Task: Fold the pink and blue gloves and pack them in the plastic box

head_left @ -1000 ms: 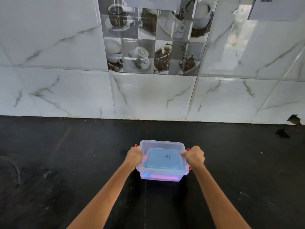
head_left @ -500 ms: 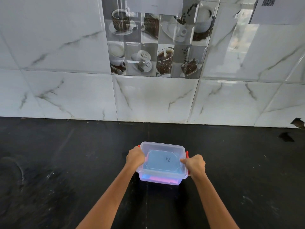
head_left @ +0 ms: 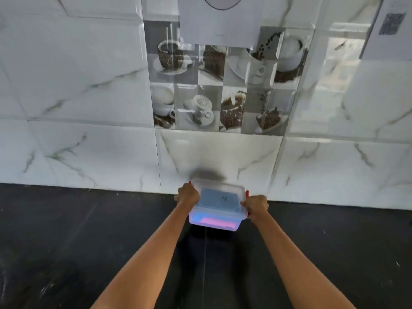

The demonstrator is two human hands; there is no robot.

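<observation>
Clear plastic box point(head_left: 217, 216) gripped from both sides over a black countertop point(head_left: 66, 241), lid point(head_left: 219, 197) on, far edge close to the white marbled wall tiles point(head_left: 89, 152). Whether resting on the counter or raised off it: cannot tell, though a dark shadow sits directly beneath and another smudge of shadow falls on the wall just behind.

Left hand point(head_left: 187, 195) clenched around the box's left side, fingers wrapped over the rim, covering most of the red latch there. Right hand point(head_left: 256, 206) closed on the right side, knuckles up, just beside the red latch point(head_left: 246, 195) that shows above it. Both forearms stretched forward from the bottom of the view, roughly parallel.

Inside, through the translucent wall: pink glove point(head_left: 219, 222) along the near lower edge, blue glove point(head_left: 198, 217) at its left and above; exact folds too blurred to make out. Blue panel visible through the lid with a small handwritten mark point(head_left: 224, 198).

On the wall above, a patchwork tile of coffee cups and beans point(head_left: 220, 88), partly overlapped at the top by a white sheet of paper point(head_left: 219, 18); 1 more sheet with a square code point(head_left: 392, 23) at the upper right
</observation>
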